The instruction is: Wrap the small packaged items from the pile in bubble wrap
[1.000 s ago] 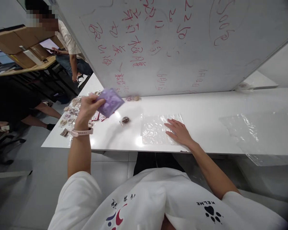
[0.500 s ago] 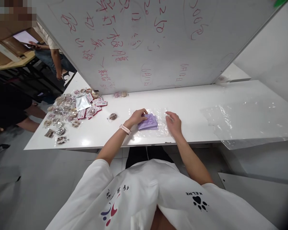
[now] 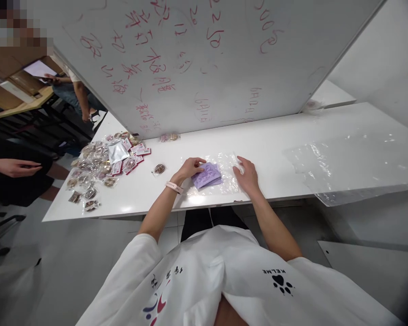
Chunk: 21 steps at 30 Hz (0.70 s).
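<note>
My left hand [image 3: 190, 168], with a pale band on its wrist, grips the left edge of a flat purple printed packet [image 3: 206, 175]. Another purple piece shows beneath that packet, slightly askew. Under both lies a clear crinkled plastic sheet or bag [image 3: 228, 181] on the white table. To the right, my right hand [image 3: 247, 175] rests by the edge of this plastic, thumb and fingers curved and apart, holding nothing. A small clear-wrapped brown item [image 3: 159, 169] lies left of my left hand.
Many small wrapped items [image 3: 91, 156], red-and-white cards [image 3: 136, 160] and a silver pouch [image 3: 118, 152] are heaped at the left. A whiteboard [image 3: 190, 90] stands along the back. Large clear plastic [image 3: 357, 163] overhangs the right front edge. Another person's hand [image 3: 15, 167] shows at far left.
My left hand has drawn the upper purple packet slightly left and turned it, uncovering more of the piece below. At far left, another person's hand has come into view.
</note>
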Each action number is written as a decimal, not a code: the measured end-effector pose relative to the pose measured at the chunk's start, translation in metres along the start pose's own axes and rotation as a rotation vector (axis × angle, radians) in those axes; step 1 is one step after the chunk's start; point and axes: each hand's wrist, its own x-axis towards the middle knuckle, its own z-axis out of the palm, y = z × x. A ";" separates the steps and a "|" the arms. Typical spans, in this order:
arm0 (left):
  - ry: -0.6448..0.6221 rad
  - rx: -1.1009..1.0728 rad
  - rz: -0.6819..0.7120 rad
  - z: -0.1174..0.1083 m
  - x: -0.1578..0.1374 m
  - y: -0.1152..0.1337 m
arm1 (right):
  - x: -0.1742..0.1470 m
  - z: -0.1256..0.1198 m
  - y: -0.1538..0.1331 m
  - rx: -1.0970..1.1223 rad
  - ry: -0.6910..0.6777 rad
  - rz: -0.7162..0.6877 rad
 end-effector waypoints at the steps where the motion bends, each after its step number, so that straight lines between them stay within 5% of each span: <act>1: 0.013 -0.018 0.011 0.000 -0.003 -0.001 | -0.005 -0.007 0.001 -0.011 -0.012 -0.017; 7: 0.078 -0.107 0.036 0.004 -0.001 -0.006 | -0.047 -0.038 -0.002 -0.204 -0.232 -0.153; 11: 0.159 -0.261 -0.013 0.002 0.015 0.001 | -0.044 -0.039 -0.004 -0.361 -0.389 -0.249; 17: 0.318 -0.621 0.133 -0.029 -0.011 0.028 | -0.010 -0.092 0.050 -0.608 0.097 0.060; 21: 0.148 -0.703 0.058 -0.012 -0.056 0.030 | 0.002 -0.142 0.100 -0.686 0.240 0.371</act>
